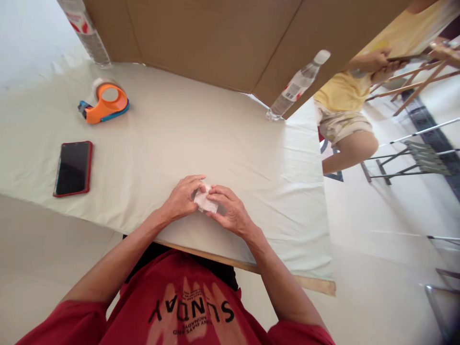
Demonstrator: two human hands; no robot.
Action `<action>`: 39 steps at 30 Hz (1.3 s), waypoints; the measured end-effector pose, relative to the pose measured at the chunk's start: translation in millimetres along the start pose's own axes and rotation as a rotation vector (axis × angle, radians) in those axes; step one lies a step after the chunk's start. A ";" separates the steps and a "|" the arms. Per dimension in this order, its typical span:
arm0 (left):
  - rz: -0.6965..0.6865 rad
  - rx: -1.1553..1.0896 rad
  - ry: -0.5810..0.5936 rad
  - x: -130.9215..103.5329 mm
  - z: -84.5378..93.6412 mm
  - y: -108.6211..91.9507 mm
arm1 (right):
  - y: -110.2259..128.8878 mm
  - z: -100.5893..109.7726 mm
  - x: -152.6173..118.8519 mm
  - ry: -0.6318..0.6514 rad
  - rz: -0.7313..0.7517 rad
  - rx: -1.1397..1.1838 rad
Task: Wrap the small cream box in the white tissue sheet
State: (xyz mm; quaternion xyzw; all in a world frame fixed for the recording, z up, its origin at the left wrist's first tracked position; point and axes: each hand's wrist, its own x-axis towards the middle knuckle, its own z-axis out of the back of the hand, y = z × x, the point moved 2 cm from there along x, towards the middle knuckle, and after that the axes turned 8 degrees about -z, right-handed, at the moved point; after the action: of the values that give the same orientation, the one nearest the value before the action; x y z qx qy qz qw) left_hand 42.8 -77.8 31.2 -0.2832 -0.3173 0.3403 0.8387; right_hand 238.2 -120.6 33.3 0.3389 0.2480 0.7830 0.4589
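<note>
Near the front edge of the table, both hands meet at a small white, crumpled piece that looks like paper or tissue (pixel 207 201). My left hand (pixel 182 197) grips its left side between thumb and fingers. From the right, my right hand (pixel 232 210) has its fingertips on the top and its thumb at the lower edge. The piece sits low, close to the cloth; whether it touches the cloth I cannot tell. Its underside and whatever it may enclose are hidden.
An orange and blue tape dispenser (pixel 108 103) and a red-cased phone (pixel 74 167) lie left on the cloth-covered table (pixel 172 129). A cardboard panel (pixel 208 38) stands behind, with a bottle (pixel 296 86) at its right and another bottle (pixel 88 36) at its left. A person (pixel 348 96) sits beyond.
</note>
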 end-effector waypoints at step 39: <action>0.313 -0.270 -0.046 24.3 10.5 13.7 | -19.6 7.9 35.9 -0.318 -0.438 0.048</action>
State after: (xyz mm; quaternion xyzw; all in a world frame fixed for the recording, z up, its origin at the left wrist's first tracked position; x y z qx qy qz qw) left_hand 43.6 -48.5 36.8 -0.4311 -0.3314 0.4274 0.7223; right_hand 242.4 -79.2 35.6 0.4069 0.2586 0.5959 0.6422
